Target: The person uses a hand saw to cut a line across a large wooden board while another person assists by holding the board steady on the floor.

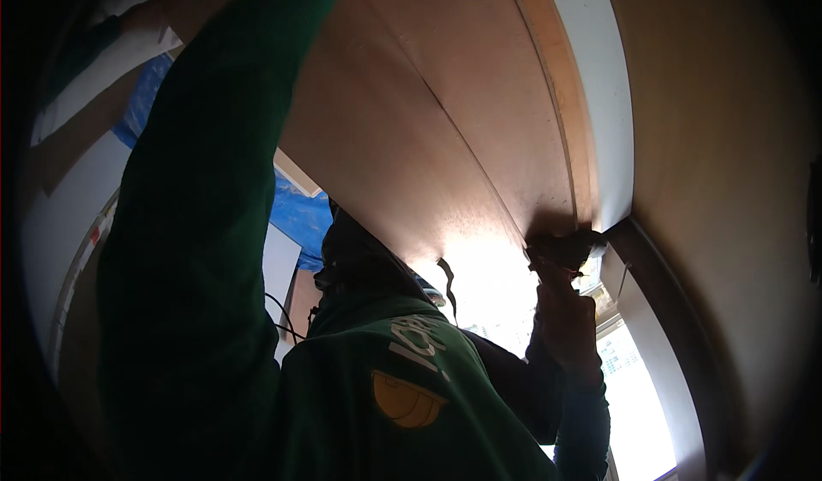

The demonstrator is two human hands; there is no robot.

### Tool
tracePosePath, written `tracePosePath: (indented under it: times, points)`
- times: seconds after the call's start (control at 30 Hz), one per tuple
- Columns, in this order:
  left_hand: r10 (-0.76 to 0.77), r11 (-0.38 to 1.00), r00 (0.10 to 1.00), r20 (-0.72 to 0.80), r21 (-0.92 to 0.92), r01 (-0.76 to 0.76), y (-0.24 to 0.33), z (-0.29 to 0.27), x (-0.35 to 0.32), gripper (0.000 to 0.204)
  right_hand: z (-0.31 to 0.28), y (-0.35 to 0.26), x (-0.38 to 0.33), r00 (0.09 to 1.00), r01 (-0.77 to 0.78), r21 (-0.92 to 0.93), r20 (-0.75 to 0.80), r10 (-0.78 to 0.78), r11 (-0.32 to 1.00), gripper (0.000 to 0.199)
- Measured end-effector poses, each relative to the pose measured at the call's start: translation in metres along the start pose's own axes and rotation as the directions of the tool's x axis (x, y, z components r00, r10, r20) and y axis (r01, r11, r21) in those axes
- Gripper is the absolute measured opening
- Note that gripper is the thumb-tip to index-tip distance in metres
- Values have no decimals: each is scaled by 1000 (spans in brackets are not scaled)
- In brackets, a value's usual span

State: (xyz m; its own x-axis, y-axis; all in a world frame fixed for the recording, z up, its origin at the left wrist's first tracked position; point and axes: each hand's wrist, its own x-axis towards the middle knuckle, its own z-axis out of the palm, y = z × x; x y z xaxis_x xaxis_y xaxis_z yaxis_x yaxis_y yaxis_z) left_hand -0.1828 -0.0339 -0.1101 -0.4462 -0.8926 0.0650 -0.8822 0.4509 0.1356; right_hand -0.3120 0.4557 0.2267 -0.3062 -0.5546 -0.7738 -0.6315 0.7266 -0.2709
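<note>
Overhead, a beige ceiling surface [719,138] curves down the right side, and a bright window [638,395] glares at the lower right, so much of the scene is in silhouette.

The main thing is a large plywood panel [445,121] held flat up against the ceiling. It is reddish-brown and smooth, with a faint grain, and one thin dark seam runs across it from the upper middle down toward its far edge. Along its right edge lies a pale wooden strip [561,78], and just beside that a white band [604,95].

The person's own left arm [197,224], in a dark green sleeve, rises from the lower left toward the panel's near edge. The left hand is lost past the upper edge of the view, so I cannot tell whether its fingers press or grip. The right hand does not show at all.

Another person in a green hooded top [385,387] stands close in front, back turned. That co-worker's raised hand [567,318] is clenched around a dark tool [565,250], whose tip meets the panel's far edge by the white band.

Blue sheeting [301,215] and white boards [68,215] show at the left, beyond the sleeve.
</note>
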Motion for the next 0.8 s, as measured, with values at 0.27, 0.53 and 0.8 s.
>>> tracePosePath:
  times: [0.27, 0.53, 0.8]
  points:
    - [22, 1000, 1000, -20, -1, -22, 7, 0, 4, 92, 71, -11, 134, 985, 154, 100, -97, -145, 983, 35]
    - [-20, 1000, 999, 50, 6, 20, -13, -8, 12, 93, 48, -28, 105, 976, 206, 94, -96, -198, 974, 33]
    - [-13, 999, 1000, 4, -47, 13, -7, 2, -2, 90, 5, 15, -14, 994, 84, -46, -61, -86, 995, 46]
